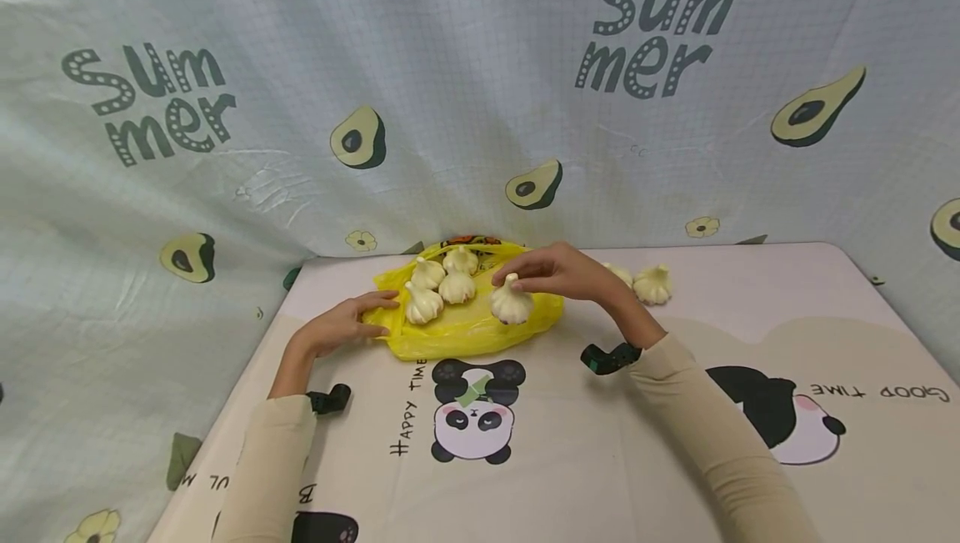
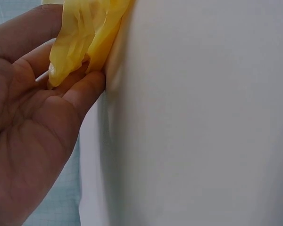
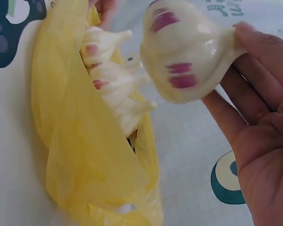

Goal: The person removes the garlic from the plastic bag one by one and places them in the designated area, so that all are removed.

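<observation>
My right hand (image 1: 558, 269) pinches a garlic bulb (image 1: 512, 301) by its stem, over the right part of a yellow plastic bag (image 1: 450, 344). Purple streaks mark that bulb's underside in the right wrist view. Inside the bag's mouth several white garlic bulbs (image 1: 424, 303) lie bunched toward the left. At the bag's left end, my left hand (image 1: 343, 324) holds the edge; the left wrist view shows the crumpled plastic (image 2: 82, 44) between thumb and fingers.
Two more garlic bulbs (image 1: 652, 284) sit on the table behind my right wrist, one partly hidden by it. The table (image 1: 570, 460) wears a panda-print cover. Behind it hangs a curtain (image 1: 450, 67) with avocado prints.
</observation>
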The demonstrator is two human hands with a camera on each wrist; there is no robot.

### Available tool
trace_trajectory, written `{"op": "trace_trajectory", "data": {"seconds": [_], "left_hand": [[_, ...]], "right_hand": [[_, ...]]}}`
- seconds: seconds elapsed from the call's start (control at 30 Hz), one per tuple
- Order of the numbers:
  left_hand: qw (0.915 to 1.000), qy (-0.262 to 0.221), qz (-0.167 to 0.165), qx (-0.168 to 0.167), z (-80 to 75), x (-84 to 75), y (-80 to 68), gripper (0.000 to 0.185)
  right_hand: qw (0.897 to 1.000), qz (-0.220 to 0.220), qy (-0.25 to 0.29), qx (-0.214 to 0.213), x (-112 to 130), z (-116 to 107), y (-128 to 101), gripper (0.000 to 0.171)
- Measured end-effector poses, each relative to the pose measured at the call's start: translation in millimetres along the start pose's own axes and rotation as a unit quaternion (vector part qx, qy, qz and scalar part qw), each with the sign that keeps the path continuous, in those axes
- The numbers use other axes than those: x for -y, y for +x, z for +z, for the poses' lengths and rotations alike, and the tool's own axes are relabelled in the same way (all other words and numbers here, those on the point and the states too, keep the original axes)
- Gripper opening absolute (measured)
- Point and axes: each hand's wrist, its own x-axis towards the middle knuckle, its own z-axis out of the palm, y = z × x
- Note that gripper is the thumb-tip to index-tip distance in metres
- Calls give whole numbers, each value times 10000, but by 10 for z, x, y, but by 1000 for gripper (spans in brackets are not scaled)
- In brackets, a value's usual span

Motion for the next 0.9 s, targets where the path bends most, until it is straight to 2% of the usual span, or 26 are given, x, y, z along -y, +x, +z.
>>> {"op": "trace_trajectory", "data": {"seconds": [0.3,0.53,0.9], "left_hand": [[10000,20,28,19,-4,9,7,54],[10000,-6,-8,20,-1,11,7,55],[10000,-85,-34,17,8,-11,-6,55]], "right_hand": [[9990,20,-320,-311,2,-75,-142,24],[9977,198,-448,-471,22,-129,-280,23],[9957,44,-695,-606,68,-230,-456,24]]}}
